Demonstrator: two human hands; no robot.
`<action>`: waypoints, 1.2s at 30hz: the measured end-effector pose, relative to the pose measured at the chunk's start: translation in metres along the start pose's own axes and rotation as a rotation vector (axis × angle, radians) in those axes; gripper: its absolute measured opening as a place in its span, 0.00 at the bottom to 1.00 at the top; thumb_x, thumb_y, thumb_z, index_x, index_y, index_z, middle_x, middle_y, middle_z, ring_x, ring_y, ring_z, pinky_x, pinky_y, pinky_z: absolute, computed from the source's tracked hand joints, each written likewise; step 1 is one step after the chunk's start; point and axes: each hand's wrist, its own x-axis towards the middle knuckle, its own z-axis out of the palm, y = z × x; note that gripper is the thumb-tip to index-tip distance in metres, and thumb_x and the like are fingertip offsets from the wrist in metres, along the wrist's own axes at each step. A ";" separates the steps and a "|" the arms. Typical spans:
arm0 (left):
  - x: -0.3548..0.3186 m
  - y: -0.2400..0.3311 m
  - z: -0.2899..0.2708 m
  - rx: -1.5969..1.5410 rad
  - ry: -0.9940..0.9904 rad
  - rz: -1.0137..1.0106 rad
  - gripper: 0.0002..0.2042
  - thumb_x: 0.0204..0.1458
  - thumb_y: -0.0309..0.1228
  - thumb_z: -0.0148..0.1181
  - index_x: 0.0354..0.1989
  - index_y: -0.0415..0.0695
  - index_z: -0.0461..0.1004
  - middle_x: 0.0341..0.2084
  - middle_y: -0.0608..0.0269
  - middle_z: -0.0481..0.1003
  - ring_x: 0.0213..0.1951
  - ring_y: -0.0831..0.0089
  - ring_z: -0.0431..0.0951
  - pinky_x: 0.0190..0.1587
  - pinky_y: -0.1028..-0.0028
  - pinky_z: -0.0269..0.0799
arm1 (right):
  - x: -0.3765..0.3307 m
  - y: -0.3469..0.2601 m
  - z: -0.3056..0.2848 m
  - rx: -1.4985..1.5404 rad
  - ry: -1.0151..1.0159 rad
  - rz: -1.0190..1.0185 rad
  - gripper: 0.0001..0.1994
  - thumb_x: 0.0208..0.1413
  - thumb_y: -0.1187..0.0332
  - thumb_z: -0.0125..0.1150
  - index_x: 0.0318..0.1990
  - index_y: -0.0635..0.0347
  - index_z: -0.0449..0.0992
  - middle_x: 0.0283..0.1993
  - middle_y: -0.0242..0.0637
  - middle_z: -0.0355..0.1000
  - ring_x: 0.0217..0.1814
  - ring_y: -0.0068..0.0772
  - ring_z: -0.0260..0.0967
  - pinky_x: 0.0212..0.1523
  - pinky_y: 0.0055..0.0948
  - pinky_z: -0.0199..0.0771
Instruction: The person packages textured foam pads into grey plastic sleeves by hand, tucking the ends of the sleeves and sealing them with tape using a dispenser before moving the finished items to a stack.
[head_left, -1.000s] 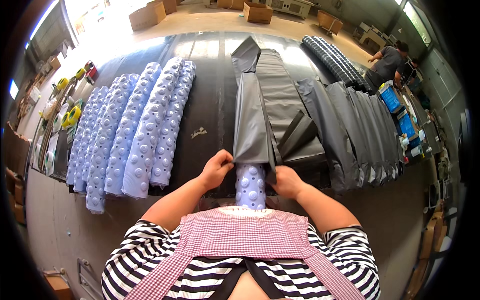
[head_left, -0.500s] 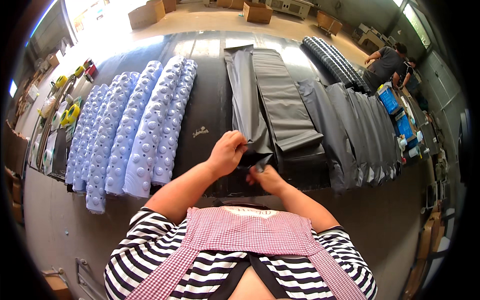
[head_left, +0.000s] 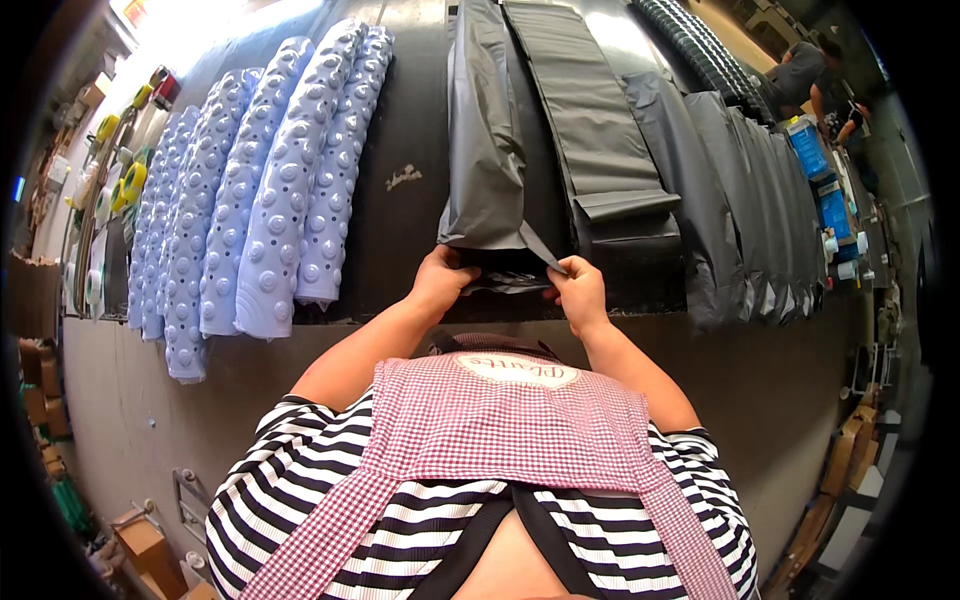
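A long grey plastic bag (head_left: 485,165) lies lengthwise on the black table (head_left: 405,225), its mouth toward me at the front edge. My left hand (head_left: 440,282) pinches the left corner of the mouth. At the opposite corner my right hand (head_left: 581,294) grips the rim between thumb and fingers. Between the hands the mouth gapes, dark inside. Just right of it is a stack of flat grey bags (head_left: 605,120), the top one folded over at its near end. Light-blue rolled bubble-studded mats (head_left: 285,215) lie side by side to the left.
Several filled grey bags (head_left: 705,225) lie in a row on the right. Behind them are dark rolled mats (head_left: 700,45). Tape rolls (head_left: 130,185) are at the far left, blue boxes (head_left: 808,148) at the right. Another person (head_left: 805,75) is at the far right.
My hands have moved apart, the right one outward to the right, and the bag's mouth is spread wider. The view has tilted down, so the table sits higher in the picture.
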 end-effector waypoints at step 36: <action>-0.096 -0.016 0.054 1.030 0.070 1.021 0.08 0.43 0.23 0.71 0.33 0.44 0.81 0.36 0.61 0.77 0.38 0.62 0.76 0.41 0.66 0.71 | -0.033 0.060 -0.057 0.015 -0.585 0.144 0.07 0.59 0.71 0.66 0.41 0.65 0.81 0.33 0.36 0.79 0.35 0.24 0.75 0.37 0.24 0.75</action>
